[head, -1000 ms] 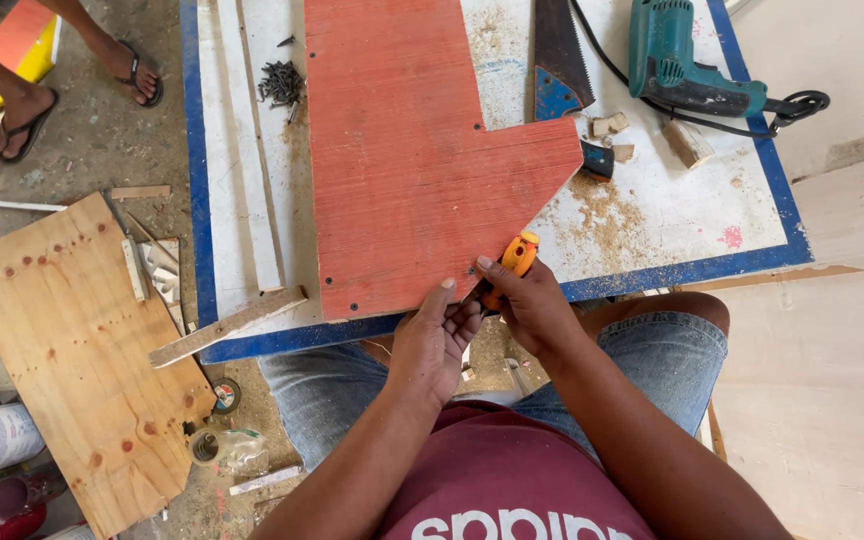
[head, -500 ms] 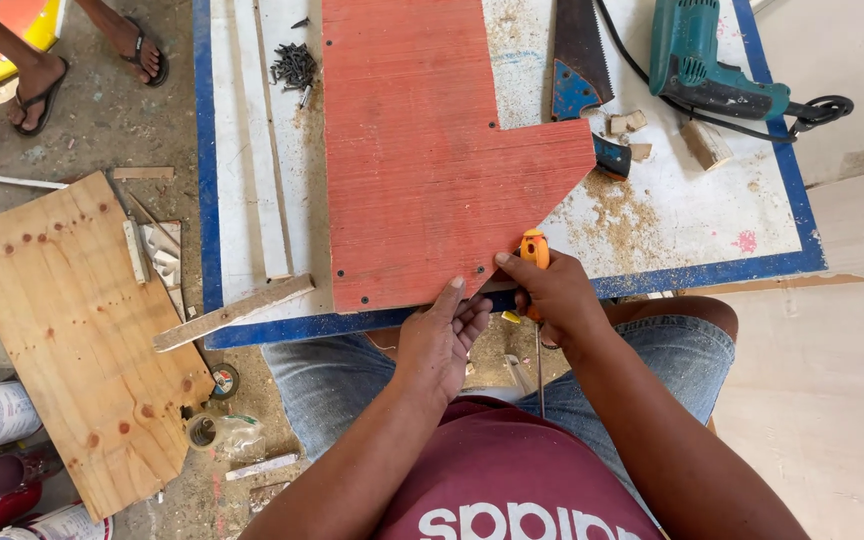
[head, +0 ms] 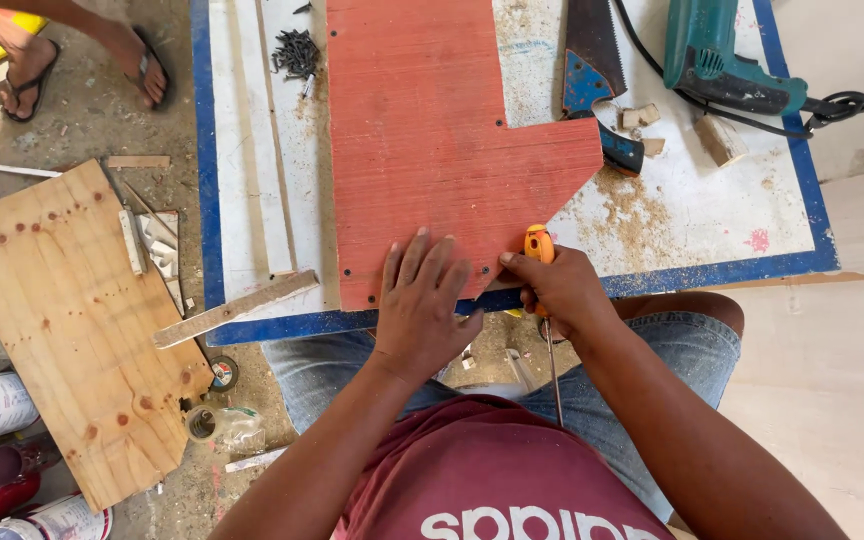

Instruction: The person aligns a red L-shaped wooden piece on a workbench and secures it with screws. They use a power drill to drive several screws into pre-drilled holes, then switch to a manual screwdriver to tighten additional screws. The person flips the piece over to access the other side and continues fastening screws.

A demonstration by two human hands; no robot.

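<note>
Left hand [head: 422, 300] open, flat on red board [head: 432, 140] (near surface [head: 712, 215] edge), right hand [head: 557, 290] gripping orange-handled screwdriver [head: 539, 250].

Table: white top [head: 712, 215], blue edge, dusted with sawdust.
On it: red board [head: 432, 140], handsaw [head: 592, 60], teal drill [head: 722, 60], screws [head: 297, 52], wood offcuts [head: 717, 138].

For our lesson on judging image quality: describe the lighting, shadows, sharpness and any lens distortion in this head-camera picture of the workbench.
Head view: bright, even daylight; shadows soft and short, seen under the left hand on the red board. Head view: the board, right hand and pile of screws are sharp, no motion blur. Head view: no strong glare; the white tabletop reads pale. Head view: the wide lens leaves the blue table edge slightly tilted.
</note>
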